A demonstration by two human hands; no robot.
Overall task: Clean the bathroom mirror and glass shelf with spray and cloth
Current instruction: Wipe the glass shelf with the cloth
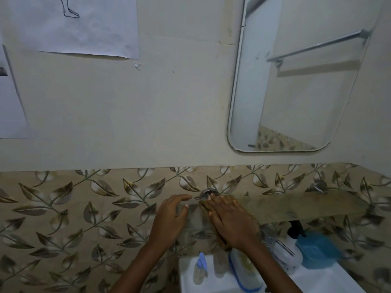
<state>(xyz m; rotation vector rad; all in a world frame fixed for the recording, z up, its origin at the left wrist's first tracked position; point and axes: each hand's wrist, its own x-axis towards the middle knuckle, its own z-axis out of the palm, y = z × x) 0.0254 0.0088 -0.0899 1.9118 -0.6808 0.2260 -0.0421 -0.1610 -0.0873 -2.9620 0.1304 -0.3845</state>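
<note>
Glass shelf (296,206) spans leaf-patterned tiles; mirror (296,81) at 1 o'clock; left hand (169,218) open, right hand (230,220) flat on it.

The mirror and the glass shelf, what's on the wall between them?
Nothing hangs there. In the head view, between the mirror and glass shelf is only plain wall, then leaf-patterned tile.
</note>
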